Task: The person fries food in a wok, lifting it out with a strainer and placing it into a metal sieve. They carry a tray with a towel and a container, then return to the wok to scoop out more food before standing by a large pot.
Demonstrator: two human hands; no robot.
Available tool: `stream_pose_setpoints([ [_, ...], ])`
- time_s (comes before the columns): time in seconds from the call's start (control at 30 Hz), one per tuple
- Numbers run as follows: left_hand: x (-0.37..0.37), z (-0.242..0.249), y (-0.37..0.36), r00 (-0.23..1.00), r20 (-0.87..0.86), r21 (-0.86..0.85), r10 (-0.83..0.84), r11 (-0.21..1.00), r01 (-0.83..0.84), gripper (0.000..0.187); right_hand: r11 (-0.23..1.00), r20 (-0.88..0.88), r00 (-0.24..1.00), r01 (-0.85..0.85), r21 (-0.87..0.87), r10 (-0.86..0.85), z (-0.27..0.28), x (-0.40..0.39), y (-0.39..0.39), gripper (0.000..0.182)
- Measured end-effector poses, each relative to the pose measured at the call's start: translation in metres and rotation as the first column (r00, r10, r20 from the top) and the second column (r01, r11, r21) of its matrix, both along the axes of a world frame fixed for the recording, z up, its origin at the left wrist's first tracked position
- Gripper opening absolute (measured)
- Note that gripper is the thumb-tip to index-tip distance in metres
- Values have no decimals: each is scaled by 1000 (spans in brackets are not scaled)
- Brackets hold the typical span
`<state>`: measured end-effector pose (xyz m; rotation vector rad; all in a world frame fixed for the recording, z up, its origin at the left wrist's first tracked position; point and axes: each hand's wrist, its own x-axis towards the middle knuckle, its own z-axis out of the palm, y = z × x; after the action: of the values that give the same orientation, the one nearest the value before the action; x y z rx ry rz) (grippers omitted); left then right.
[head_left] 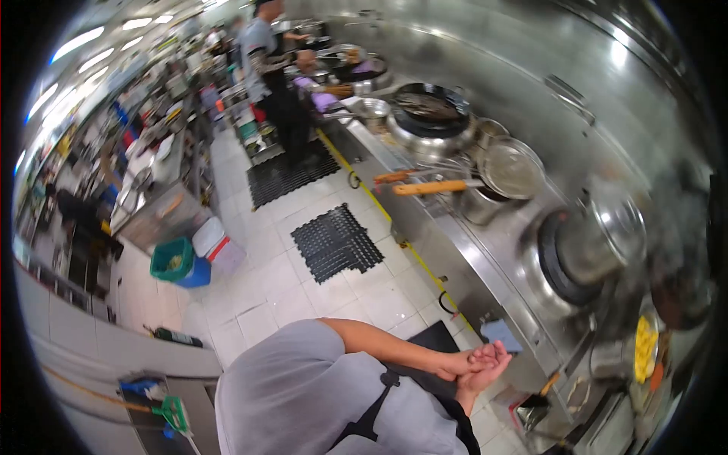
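Observation:
My left hand (pixel 460 365) and my right hand (pixel 482 377) are together in front of my body, one laid against the other. The right palm faces up with its fingers stretched out. My left hand rests on it, fingers loosely extended and partly overlapping the right ones. Nothing shows in either hand, though the space between the palms is hidden. Just beyond the fingertips a blue-grey cloth (pixel 500 335) hangs at the edge of the steel stove counter (pixel 485 262).
Along the stove stand a wok (pixel 429 108), a strainer (pixel 512 168) over a pot, wooden-handled tools (pixel 430 187) and a steaming steel pot (pixel 595 246). Yellow food (pixel 645 349) lies at right. Black mats (pixel 337 241) and a blue bin (pixel 182 263) are on the floor. A co-worker (pixel 277 91) stands farther along.

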<state>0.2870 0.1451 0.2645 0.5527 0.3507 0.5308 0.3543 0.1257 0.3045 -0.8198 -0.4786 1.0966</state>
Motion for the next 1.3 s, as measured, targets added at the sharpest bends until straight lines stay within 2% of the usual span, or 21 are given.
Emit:
stream_pose_setpoints([
  [0.07,-22,6,18,993,38,84,110,990,-112,42,993,420,900,111,41,-118,18,-28,13,52],
  [0.13,-31,-9,29,963,81,128,256,956,-264,46,995,508,855,93,47,-104,24,-42,32,52],
  [0.2,-31,-20,53,931,129,181,340,915,-360,50,999,351,936,24,47,-39,42,-75,47,54],
  [0.23,-39,-13,61,924,153,204,351,903,-377,52,998,424,906,-19,54,-6,41,-83,55,54],
  [0.33,-94,11,81,937,70,310,343,885,-347,49,987,412,900,-159,12,140,54,-119,76,56],
  [0.37,-78,-32,99,858,156,368,489,777,-510,73,971,409,891,-236,42,199,42,-120,90,60],
  [0.4,-114,2,97,873,64,412,484,784,-465,53,906,250,883,-421,41,398,30,-122,102,62],
  [0.43,-134,11,95,900,78,395,429,815,-423,39,850,89,853,-520,85,513,32,-118,104,65],
  [0.47,-154,21,96,923,91,380,374,844,-379,26,821,-12,821,-570,33,571,57,-133,100,69],
  [0.5,-165,34,95,959,71,264,273,922,-282,23,729,-74,729,-664,166,680,63,-136,102,71],
  [0.53,-180,57,91,974,41,155,222,962,-226,22,721,-122,711,-671,176,692,54,-135,103,71],
  [0.57,-184,44,91,990,22,155,142,977,-143,25,710,-126,700,-681,178,703,46,-135,105,70],
  [0.63,-181,-10,106,997,-24,128,69,990,-66,36,671,-140,658,-707,223,740,52,-129,111,69],
  [0.7,-168,-9,123,999,-27,106,43,994,-39,42,691,-131,682,-686,228,720,52,-116,117,69],
  [0.77,-166,28,124,1000,26,76,-2,997,0,40,726,-79,728,-659,197,681,51,-111,115,71],
  [0.93,-146,14,109,975,3,79,-223,972,222,34,840,50,848,-530,118,528,45,-94,73,72],
  [0.97,-138,8,107,962,-19,86,-273,958,274,33,856,25,864,-502,122,503,47,-89,65,71],
  [1.07,-113,5,96,947,-41,96,-319,942,322,33,900,98,903,-427,84,419,46,-65,43,71],
  [1.17,-83,10,84,940,-6,174,-340,926,336,34,913,129,921,-384,137,368,46,-39,25,72],
  [1.27,-52,25,73,901,6,120,-433,895,429,36,906,-32,930,-347,242,365,42,-14,12,73],
  [1.3,-44,30,71,878,-38,135,-477,868,477,37,912,-43,933,-339,231,357,40,-5,6,74],
])
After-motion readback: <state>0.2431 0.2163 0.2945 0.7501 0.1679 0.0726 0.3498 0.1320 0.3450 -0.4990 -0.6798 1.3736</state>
